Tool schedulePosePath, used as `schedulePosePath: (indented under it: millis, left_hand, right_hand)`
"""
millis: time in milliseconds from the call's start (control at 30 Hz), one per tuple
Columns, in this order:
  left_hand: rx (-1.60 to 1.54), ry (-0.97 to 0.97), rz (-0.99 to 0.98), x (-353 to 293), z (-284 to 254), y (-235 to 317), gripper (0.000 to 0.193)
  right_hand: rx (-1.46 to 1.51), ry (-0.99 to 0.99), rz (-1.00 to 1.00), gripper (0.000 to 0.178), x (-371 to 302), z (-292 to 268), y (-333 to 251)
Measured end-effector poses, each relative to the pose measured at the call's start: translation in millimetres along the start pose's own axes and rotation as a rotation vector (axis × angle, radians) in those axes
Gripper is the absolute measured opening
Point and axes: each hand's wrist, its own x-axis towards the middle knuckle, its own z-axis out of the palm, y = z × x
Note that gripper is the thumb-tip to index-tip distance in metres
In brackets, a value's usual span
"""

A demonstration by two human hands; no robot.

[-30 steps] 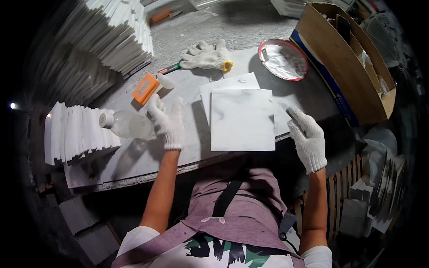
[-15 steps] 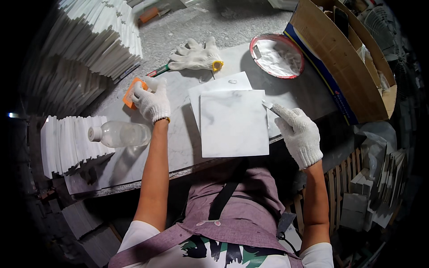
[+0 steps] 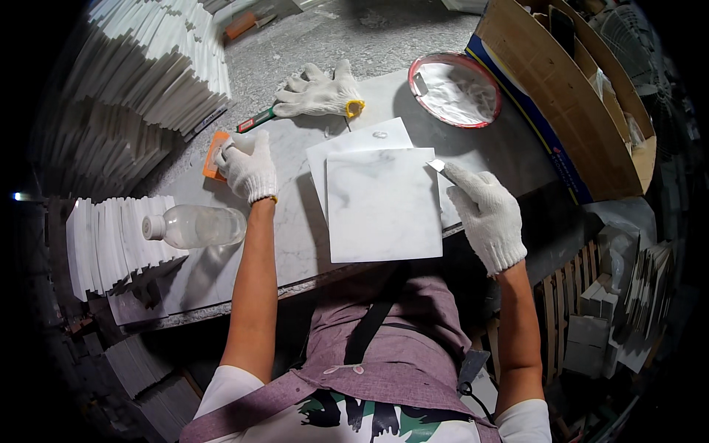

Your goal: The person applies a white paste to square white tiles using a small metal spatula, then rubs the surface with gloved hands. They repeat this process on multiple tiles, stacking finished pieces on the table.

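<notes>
My left hand [image 3: 247,166], in a white knitted glove, is closed at the right side of an orange block [image 3: 214,156] on the marble worktop. My gloved right hand [image 3: 487,214] grips a small flat metal blade [image 3: 436,165]; its handle is hidden by the fingers. The blade's tip lies over the upper right corner of a square white marble tile [image 3: 384,207] with grey veins. Beneath that tile, turned at an angle, is a second white tile [image 3: 362,137], which carries a small blob near its far edge.
A clear bottle [image 3: 203,226] lies beside a row of tiles [image 3: 118,240] at left. Farther off are a spare glove [image 3: 319,94], a green-and-red handle [image 3: 255,121], a red-rimmed bowl of white paste [image 3: 459,92], a cardboard box [image 3: 561,81] and tall tile stacks [image 3: 155,66].
My right hand has shifted slightly left and the blade now shows broader over the tile's corner. The orange block under my left hand has turned a little.
</notes>
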Motion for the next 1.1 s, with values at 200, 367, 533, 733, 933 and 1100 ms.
schedulePosePath:
  millis: [200,367,533,733,933,1100]
  left_hand:
    - [-0.021,-0.024,0.013,-3.6,-1.7,2.9,0.067]
    - [-0.076,0.078,0.080,0.3,10.4,-16.1,0.066]
    - [-0.662,-0.065,0.026,-15.2,-7.9,12.2,0.052]
    - [-0.963,-0.369,-0.140,-56.0,-75.7,60.7,0.033]
    - [-1.200,-0.696,0.194,-86.8,-83.8,69.7,0.038]
    - [-0.920,-0.786,0.428,-100.7,-99.0,82.3,0.048]
  right_hand:
    - [-0.146,-0.066,0.025,0.036,-11.1,-4.3,-2.5]
    - [-0.111,-0.045,0.023,0.037,-13.9,-8.2,-3.8]
    - [-0.054,0.040,-0.072,0.036,-2.6,1.1,4.5]
    - [-0.158,-0.074,0.003,0.036,-19.2,-2.5,-0.1]
    - [-0.033,0.052,-0.030,0.037,-13.8,1.1,2.3]
    - [-0.075,0.004,-0.005,0.036,-12.2,3.7,-0.4]
